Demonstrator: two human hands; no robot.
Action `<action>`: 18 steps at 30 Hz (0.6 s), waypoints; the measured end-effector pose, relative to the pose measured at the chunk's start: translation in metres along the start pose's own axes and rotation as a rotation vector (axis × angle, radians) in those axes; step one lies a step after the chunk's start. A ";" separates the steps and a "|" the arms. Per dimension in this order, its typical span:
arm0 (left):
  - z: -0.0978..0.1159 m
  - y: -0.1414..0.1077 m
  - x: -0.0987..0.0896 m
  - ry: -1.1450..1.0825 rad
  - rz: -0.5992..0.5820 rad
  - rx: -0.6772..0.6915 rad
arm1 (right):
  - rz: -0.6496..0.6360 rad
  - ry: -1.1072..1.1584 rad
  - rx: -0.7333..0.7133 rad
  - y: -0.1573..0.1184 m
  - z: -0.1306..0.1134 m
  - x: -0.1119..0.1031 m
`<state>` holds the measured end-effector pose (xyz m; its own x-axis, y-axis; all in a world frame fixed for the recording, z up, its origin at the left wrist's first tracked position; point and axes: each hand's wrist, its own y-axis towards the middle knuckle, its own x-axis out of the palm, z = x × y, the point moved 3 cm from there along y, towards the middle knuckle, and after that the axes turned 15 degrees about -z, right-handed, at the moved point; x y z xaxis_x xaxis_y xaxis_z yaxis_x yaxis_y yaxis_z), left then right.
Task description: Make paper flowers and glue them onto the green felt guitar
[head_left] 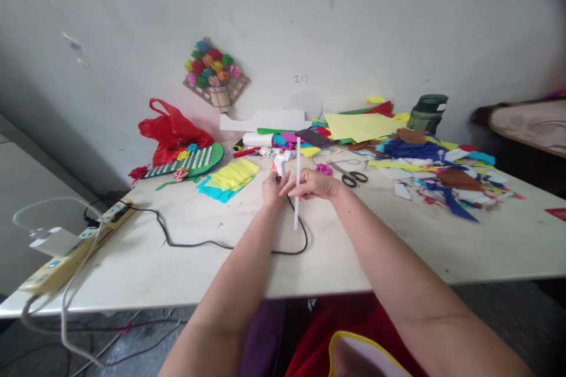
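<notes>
Closely paired near the middle of the white table (398, 253), the person's two hands work just beside each other, the left one a little nearer the wall. The left hand (273, 190) is curled closed around the handle of a white hot-glue gun (280, 163), whose body shows just beyond the fingers, on the wall side. The right hand (317, 184) has a slim white glue stick (298, 156) pinched between thumb and fingertips, about midway along its length; how the other fingers fold cannot be made out.

The glue stick lies at the tips of the right hand, on its left side, and so between that hand and the left one. Its long axis runs nearly straight away from the person, crossing the line of the fingers; whether it is level or tilted upward cannot be told. Its far end reaches past the hands, to the right of the hot-glue gun, with a gap showing between them. Its near end extends toward the person, above the loop of black cord (194, 245) on the table.
</notes>
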<state>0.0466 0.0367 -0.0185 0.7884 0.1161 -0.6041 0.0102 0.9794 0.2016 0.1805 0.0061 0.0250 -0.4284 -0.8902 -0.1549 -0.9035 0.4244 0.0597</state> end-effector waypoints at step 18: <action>-0.008 0.004 0.001 -0.306 -0.033 0.010 | 0.993 0.154 -0.473 -0.020 0.000 -0.041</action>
<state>0.0428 0.0419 -0.0245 0.9362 0.0274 -0.3505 0.0441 0.9800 0.1943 0.2158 0.0338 0.0302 -0.9319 -0.2146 0.2925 -0.0576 0.8837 0.4646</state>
